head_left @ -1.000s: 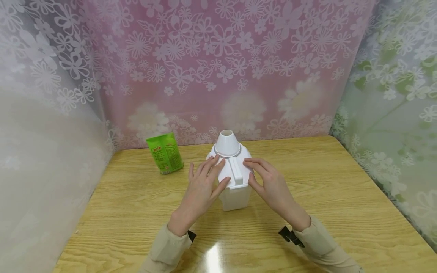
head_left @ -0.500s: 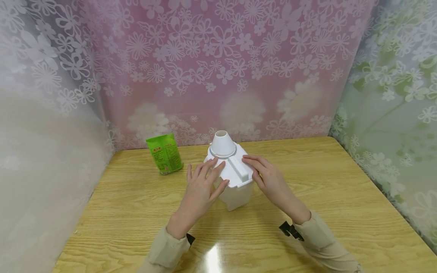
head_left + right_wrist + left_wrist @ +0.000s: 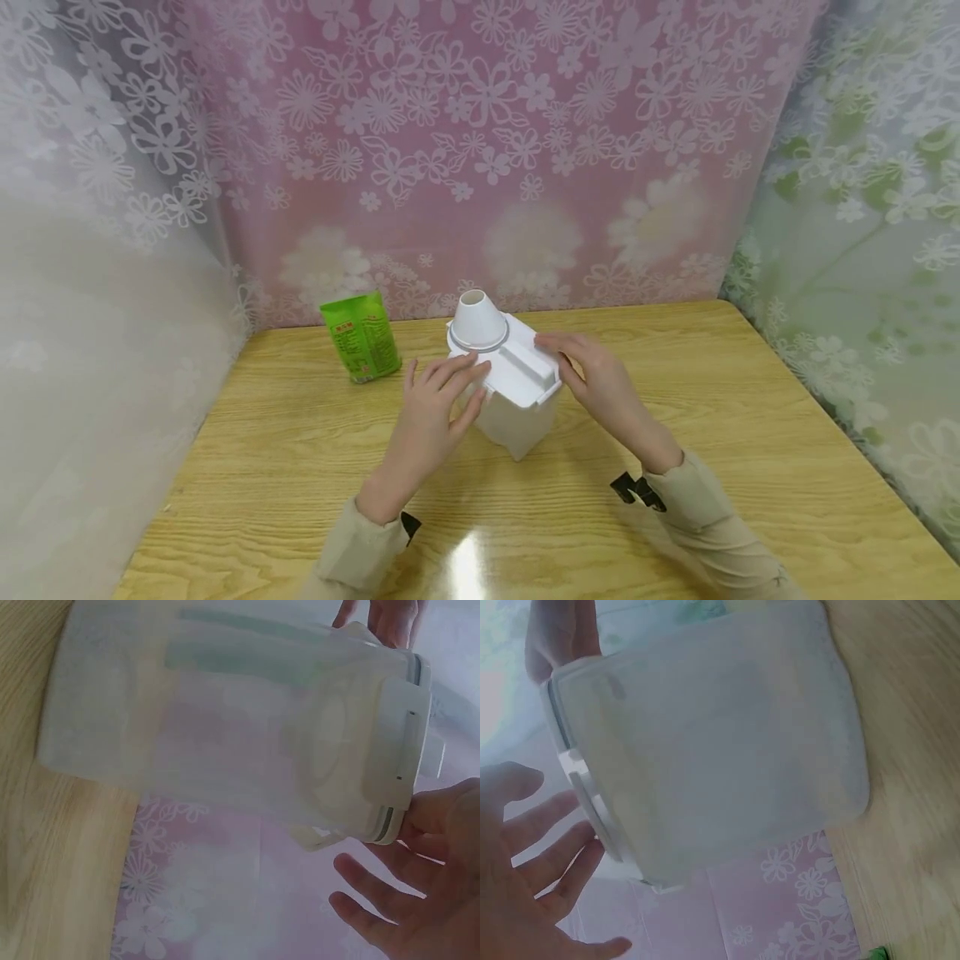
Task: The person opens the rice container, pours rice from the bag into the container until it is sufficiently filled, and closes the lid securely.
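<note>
Container of translucent whitish plastic point(image 3: 516, 425), tall and boxy, stands upright on the light wood-grain surface point(image 3: 285, 475) between both hands, a corner toward the person; glossy green printed packet point(image 3: 362, 337) stands near, off to its left. White plastic lid point(image 3: 512, 381) sits on top, carrying a hollow white plastic cone point(image 3: 478, 323) and raised white bar point(image 3: 528, 364). Left hand point(image 3: 426, 412): fingers spread, tips at the lid's left edge, no grip. Right hand point(image 3: 603, 383): fingers loosely bent, tips at the opposite lid edge, no clear pinch. No contents visible, so probably light; walls likely stiff, smooth, slightly slippery, may crack if dropped. Cone could be loose, poor handhold. Best hold: both side walls below the lid; bar only if the lid is firmly latched, can't tell.
</note>
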### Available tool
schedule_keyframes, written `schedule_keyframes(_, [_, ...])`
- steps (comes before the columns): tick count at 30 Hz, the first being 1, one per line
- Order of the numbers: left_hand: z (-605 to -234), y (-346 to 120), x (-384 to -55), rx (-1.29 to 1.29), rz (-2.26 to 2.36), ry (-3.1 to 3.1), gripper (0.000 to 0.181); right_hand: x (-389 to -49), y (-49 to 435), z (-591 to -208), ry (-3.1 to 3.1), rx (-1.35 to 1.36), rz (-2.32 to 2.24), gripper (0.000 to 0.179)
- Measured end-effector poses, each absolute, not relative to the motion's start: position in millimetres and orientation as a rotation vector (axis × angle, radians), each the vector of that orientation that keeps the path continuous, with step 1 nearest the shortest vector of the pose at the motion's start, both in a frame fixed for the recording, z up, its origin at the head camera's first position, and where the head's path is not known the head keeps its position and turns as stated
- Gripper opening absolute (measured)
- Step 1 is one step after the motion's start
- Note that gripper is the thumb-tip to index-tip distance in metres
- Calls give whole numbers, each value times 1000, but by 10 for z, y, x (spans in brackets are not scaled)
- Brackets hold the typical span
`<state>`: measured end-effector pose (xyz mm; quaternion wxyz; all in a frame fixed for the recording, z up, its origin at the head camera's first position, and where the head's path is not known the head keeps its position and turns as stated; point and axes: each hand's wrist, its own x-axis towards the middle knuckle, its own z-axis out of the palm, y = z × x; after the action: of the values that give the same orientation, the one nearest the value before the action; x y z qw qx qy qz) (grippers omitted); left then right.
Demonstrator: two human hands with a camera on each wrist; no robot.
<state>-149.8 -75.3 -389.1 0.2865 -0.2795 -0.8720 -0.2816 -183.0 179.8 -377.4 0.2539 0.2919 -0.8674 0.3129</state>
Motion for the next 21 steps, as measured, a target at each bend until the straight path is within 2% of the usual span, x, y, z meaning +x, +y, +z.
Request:
schedule_keyframes(6, [-3804, -835, -1644, -682, -906, -2250, 29, -1698, 1766, -3722, -2294, 713, 843, 34])
schedule_keyframes(13, [-3773, -877, -1883, -575, -972, -2277, 39, -1475, 1679, -3717, -2264, 739, 657, 47])
schedule_keyframes(21, [-3841, -882, -2075, -545, -1048, -2476, 48, -1409, 1627, -3763, -2346, 653, 608, 44])
